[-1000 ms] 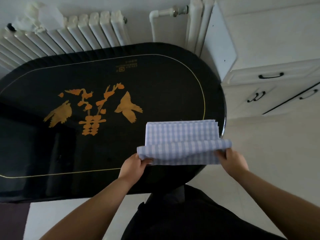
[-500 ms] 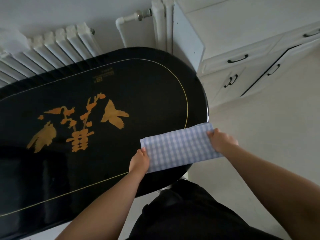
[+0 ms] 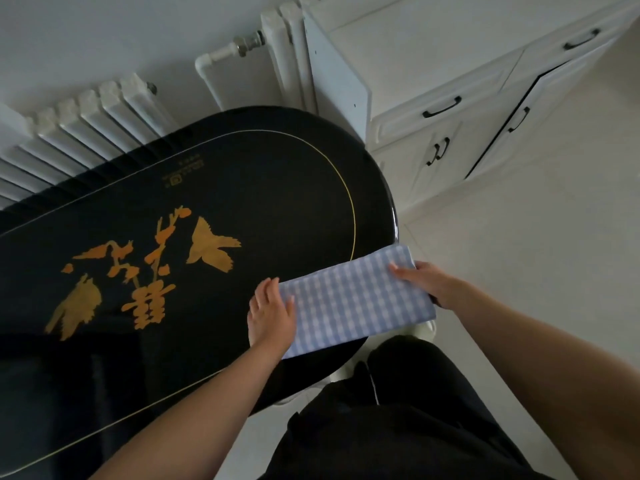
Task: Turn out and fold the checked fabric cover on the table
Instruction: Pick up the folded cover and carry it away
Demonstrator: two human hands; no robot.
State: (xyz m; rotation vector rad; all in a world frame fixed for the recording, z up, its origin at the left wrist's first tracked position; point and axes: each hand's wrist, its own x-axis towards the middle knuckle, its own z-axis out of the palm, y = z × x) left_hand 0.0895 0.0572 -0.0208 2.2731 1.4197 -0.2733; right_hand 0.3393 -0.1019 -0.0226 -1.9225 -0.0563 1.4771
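The blue-and-white checked fabric cover lies folded into a narrow flat rectangle at the right end of the black oval table, its right end hanging slightly past the table's edge. My left hand rests flat on the cover's left end, thumb on the fabric. At the right end, my right hand has its fingers spread on top of the fabric. Whether either hand pinches the cloth or only presses on it is not visible.
The table top bears gold bird and flower decoration left of the cover. White radiators stand behind the table. A white cabinet with black handles is at the right. Pale floor lies to the right.
The raised front flap has been folded over, and the cover now lies flat and narrower. Both hands moved onto its ends. The camera view swung right and tilted.
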